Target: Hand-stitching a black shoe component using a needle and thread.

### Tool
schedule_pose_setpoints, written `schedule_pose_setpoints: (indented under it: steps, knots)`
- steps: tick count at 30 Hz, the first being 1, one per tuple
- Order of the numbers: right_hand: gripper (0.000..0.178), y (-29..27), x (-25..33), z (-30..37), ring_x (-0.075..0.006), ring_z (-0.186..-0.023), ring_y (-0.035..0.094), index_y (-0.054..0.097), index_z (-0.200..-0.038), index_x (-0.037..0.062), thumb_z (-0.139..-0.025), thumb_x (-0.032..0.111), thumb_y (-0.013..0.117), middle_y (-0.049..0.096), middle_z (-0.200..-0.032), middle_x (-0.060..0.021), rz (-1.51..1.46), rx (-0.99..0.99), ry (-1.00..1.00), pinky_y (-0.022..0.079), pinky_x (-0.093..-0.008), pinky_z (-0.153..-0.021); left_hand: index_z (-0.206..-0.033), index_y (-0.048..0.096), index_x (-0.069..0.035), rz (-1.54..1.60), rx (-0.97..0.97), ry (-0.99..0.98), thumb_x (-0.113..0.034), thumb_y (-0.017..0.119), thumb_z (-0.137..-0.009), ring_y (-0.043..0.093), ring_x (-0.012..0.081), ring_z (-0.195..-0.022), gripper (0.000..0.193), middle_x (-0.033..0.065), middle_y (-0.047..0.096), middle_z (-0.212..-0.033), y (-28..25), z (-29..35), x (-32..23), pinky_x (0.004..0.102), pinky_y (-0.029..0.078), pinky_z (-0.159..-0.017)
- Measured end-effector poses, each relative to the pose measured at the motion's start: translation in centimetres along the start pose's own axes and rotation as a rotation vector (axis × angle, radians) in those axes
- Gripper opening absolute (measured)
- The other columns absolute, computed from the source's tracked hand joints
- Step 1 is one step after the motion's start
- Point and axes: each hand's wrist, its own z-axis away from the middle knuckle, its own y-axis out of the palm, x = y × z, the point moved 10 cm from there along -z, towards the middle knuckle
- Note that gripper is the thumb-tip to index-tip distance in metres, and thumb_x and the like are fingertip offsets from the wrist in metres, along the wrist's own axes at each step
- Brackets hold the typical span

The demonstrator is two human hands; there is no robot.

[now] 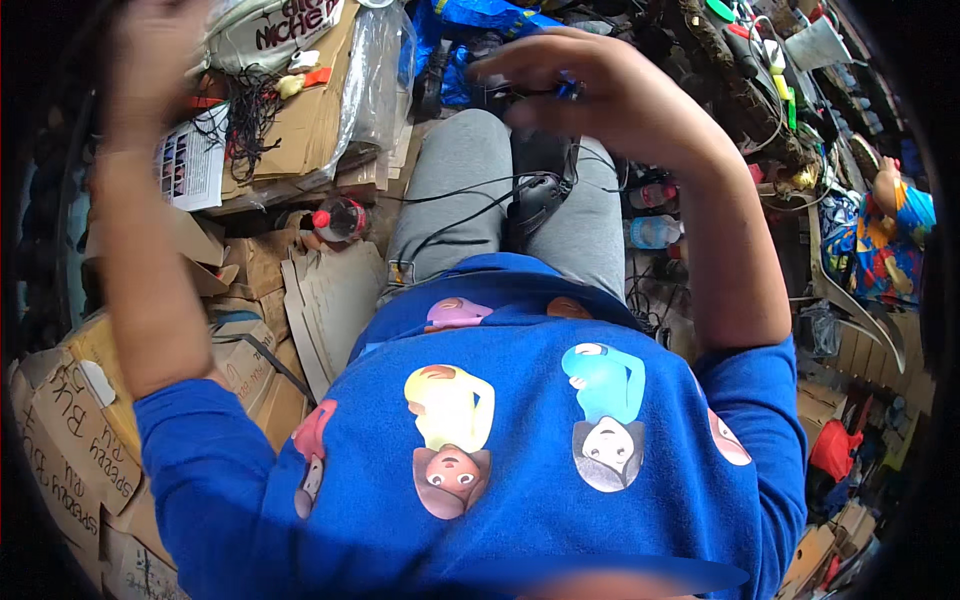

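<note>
My left hand [155, 60] is raised at the far left, smeared by motion. Its fingers cannot be made out, nor whether they hold anything. Over my knees, my right hand [590, 85] hangs with curved fingers apart from the thumb; nothing shows between them, though it is slightly blurred. Below it, between my thighs in grey trousers [450, 190], rests a black item [538, 198] that looks like part of a shoe. Thin black cords [460, 222] run from it across my left thigh.
Left are stacked cardboard [310, 135], a tangle of black cord [250, 120], a printed sheet [190, 165] and a red-capped bottle [340, 220]. Right of my legs stand a clear bottle with a blue label [652, 232] and a curved grey blade-like piece [870, 325]. A white tub [820, 45] sits far right.
</note>
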Motion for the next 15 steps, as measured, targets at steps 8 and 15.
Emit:
schedule_pose_setpoints:
  steps: [8,15]
  knots:
    - [0.027,3.2,-13.3,12.8,-0.0213,-0.075,0.061,0.069,-0.098,0.0088,-0.073,0.018,0.075,0.063,-0.082,-0.0111,0.078,-0.149,0.593,0.049,-0.0333,-0.068,-0.093,0.066,-0.004,0.456,0.877,0.213,-0.015,0.074,-0.070,0.058,0.0279,-0.089,0.027,0.0122,0.057,-0.091,25.8,16.9,-12.1,0.0362,0.046,-0.079]
    - [0.023,4.0,-13.6,14.9,-0.0295,-0.077,0.062,0.070,-0.095,0.0095,-0.072,0.006,0.069,0.061,-0.083,-0.0112,0.191,-0.277,0.545,0.050,-0.0348,-0.069,-0.086,0.063,-0.004,0.246,0.280,0.085,-0.006,0.053,-0.083,0.057,0.0320,-0.083,0.010,0.0149,0.055,-0.090,25.4,9.7,-7.6,0.0385,0.046,-0.078]
